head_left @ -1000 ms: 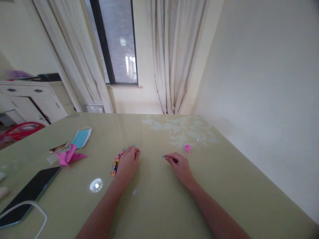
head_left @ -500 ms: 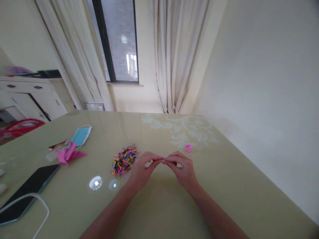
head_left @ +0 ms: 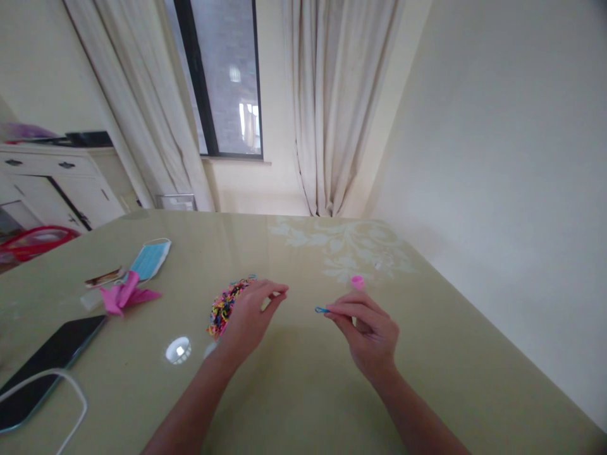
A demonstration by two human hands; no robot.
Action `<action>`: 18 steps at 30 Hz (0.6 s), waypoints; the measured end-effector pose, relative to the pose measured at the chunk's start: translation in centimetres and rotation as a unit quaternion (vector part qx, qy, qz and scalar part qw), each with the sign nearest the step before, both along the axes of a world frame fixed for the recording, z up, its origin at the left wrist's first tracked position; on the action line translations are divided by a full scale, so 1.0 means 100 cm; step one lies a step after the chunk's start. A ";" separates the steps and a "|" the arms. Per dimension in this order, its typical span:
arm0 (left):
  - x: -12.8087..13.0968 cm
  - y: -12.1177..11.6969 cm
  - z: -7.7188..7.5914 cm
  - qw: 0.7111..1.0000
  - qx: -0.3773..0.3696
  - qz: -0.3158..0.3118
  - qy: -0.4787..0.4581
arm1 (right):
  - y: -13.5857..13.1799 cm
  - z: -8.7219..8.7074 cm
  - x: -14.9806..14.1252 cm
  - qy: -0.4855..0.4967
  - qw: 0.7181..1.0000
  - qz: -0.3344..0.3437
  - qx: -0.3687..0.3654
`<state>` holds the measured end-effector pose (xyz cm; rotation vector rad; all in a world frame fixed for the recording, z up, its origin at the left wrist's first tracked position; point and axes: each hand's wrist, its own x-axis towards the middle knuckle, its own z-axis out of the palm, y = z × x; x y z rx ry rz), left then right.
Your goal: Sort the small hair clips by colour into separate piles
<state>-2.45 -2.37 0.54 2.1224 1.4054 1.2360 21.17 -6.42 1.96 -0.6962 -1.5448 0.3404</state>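
A small blue rubber band (head_left: pixel 322 310) sticks out as a loop from the pinched thumb and fingers of my right hand (head_left: pixel 370 328). Over the table, my left hand (head_left: pixel 251 309) has its thumb and index fingertips brought together; whether anything tiny sits between them I cannot make out. That hand partly covers a pile of many-coloured rubber bands (head_left: pixel 220 314) lying just to its left. Right behind my right hand stands a little pink cup-shaped piece (head_left: pixel 357 282), its lower part hidden by the fingers.
To the left on the glossy table (head_left: pixel 294 392) lie a blue face mask (head_left: pixel 150 260), a pink folded-paper piece (head_left: pixel 126 295), a dark phone (head_left: pixel 52 363) and a white cable (head_left: pixel 78 385). A wall (head_left: pixel 512 189) borders the right edge.
My hands, pinched together before, have moved apart: the left toward the pile, the right to the right. The blue rubber band now shows clearly in my right fingers.
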 end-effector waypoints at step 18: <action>-0.020 0.014 -0.011 0.920 -0.171 0.080 0.343 | 0.071 -0.061 0.000 -0.116 0.945 -0.091 -0.292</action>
